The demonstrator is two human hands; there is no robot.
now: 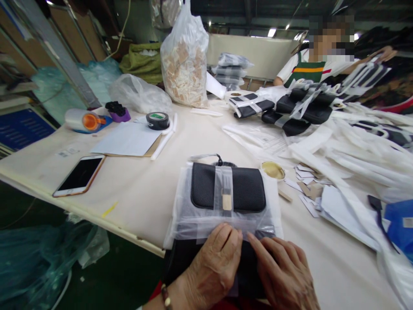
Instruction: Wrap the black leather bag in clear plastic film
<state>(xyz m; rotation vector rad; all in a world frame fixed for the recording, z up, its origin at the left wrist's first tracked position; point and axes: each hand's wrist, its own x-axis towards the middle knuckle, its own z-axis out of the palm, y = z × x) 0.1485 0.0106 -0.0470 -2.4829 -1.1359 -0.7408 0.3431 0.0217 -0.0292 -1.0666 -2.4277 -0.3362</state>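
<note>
A black handbag (226, 189) lies at the near edge of the cream table (142, 193), wrapped in thin clear film with a strip over its clasp. My left hand (214, 262) rests on the bag's lower part, fingers bent and pressed down onto the film. Beside it, my right hand (284, 271) lies with its fingers stretched flat across the film's lower edge. Both hands touch the bag; neither lifts it.
A phone (80, 174) lies near the left edge, with a paper pad (127, 140), black tape roll (157, 120) and orange-capped roll (84, 120) behind. A full plastic bag (185, 64) stands at the back. Wrapped bags (297, 110) sit before another person (309, 64). White sheets (364, 150) cover the right.
</note>
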